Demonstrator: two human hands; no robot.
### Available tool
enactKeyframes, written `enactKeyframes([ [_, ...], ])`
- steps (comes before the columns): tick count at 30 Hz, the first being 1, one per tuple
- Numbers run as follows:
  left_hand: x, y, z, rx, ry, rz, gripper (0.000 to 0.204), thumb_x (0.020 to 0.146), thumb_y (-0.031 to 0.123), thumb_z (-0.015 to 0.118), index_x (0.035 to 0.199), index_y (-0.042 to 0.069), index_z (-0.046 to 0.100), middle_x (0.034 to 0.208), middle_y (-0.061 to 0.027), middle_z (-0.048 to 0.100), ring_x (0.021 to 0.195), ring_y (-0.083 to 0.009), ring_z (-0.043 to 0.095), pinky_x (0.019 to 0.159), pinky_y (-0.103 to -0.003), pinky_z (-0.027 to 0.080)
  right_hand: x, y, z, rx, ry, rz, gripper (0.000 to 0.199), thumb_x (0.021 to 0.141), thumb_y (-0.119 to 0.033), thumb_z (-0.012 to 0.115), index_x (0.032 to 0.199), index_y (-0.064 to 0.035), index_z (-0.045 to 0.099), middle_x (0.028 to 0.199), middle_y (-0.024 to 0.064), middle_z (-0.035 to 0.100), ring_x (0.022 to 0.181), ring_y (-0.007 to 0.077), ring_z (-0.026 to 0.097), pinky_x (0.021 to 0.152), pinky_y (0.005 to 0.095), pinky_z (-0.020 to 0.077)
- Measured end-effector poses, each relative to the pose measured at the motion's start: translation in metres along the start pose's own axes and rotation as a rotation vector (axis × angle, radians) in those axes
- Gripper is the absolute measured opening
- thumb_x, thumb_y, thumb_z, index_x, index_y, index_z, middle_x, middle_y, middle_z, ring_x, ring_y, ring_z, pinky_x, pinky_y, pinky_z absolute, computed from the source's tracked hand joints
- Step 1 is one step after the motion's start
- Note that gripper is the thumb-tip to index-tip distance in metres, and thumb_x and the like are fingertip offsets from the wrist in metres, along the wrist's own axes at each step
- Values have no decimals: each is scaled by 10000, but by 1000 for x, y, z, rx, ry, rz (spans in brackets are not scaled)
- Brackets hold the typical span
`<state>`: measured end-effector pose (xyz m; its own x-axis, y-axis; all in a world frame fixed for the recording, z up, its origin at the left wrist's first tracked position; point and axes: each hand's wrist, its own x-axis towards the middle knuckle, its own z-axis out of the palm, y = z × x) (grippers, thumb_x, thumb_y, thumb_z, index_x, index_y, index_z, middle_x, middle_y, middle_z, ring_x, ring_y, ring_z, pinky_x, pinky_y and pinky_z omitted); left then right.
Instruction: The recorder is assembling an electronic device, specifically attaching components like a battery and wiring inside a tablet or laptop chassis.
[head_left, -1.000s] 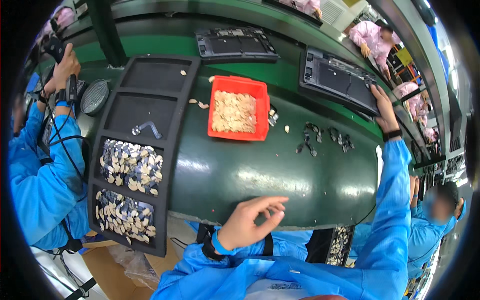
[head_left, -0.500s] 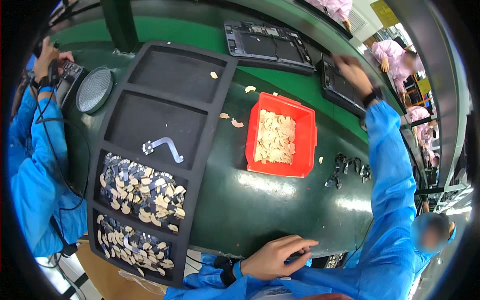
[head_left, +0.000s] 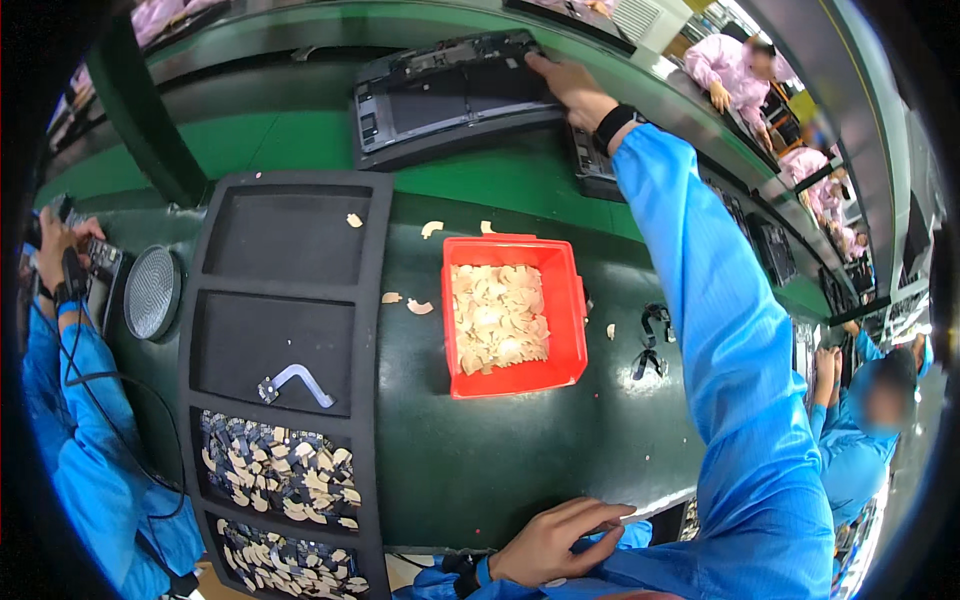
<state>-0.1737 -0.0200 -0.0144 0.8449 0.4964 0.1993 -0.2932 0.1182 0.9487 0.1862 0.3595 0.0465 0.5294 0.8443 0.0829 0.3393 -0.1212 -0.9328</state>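
Note:
My right hand [head_left: 578, 88] reaches to the far side of the bench, fingers closed on the right end of an opened laptop base [head_left: 425, 108]. The base shows its inner parts and a dark flat battery, and sits on a black tray. Its far fingers are partly hidden. My left hand [head_left: 560, 540] rests at the bench's near edge, palm down, thumb and index finger apart, with nothing visible in it. Between the hands stands a red plastic bin [head_left: 570, 340] holding many small tan curved pieces [head_left: 500, 315].
Left of the bin lies a black compartment tray [head_left: 368, 330] with small parts bearing tan pieces, plus a ribbon cable [head_left: 297, 378]. A second laptop base [head_left: 595, 165] lies under my right wrist. Dark small parts [head_left: 650, 345] lie right. A co-worker's hands [head_left: 65, 245] are far left, near a round dish [head_left: 153, 293].
My right hand has moved from over the second laptop base leftward to the right end of the first one, and grips it. The view has shifted; my left hand stays put.

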Motion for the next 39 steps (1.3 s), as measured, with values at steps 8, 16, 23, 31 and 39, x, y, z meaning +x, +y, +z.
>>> enactKeyframes([
  [8, 10, 8, -1, 60, 67, -127, 266, 934, 43, 730, 1199, 27, 729, 942, -104, 722, 818, -165, 706, 755, -292, 576, -104, -31, -150, 219, 134, 3, 400, 1064, -237, 590, 1365, 27, 573, 1222, 106, 691, 1041, 157, 636, 910, 310, 519],
  [16, 7, 8, 18, 71, 187, -135, 279, 953, 26, 684, 1228, -26, 689, 980, -126, 743, 866, -169, 709, 790, -302, 563, -392, -17, -283, -123, 210, 3, 501, 1078, -222, 541, 1534, -40, 439, 1452, 88, 553, 1307, 161, 516, 1123, 302, 384],
  [23, -9, 2, 20, 314, 236, -152, 322, 975, 157, 687, 1200, -71, 661, 931, -141, 715, 810, -164, 691, 771, -303, 552, -551, 64, -251, 240, 324, 297, 536, 1081, -197, 499, 1576, -33, 370, 1593, 109, 410, 1476, 211, 359, 1223, 333, 251],
  [31, -5, 33, 52, 846, 296, -25, 520, 975, 260, 686, 1402, -10, 565, 1370, -236, 585, 1254, -423, 563, 1092, -456, 450, -546, 102, -254, 288, 429, 182, 571, 1074, -174, 523, 1609, -80, 345, 1651, 123, 325, 1488, 235, 335, 1230, 376, 255],
  [39, -81, 126, -73, 1491, 841, -194, 252, 904, 177, 753, 1071, -11, 750, 912, -160, 768, 841, -293, 760, 771, -376, 591, -546, 94, -250, 173, 257, 67, 652, 1022, -69, 593, 1614, -66, 321, 1632, 108, 341, 1389, 205, 400, 1170, 331, 289],
])
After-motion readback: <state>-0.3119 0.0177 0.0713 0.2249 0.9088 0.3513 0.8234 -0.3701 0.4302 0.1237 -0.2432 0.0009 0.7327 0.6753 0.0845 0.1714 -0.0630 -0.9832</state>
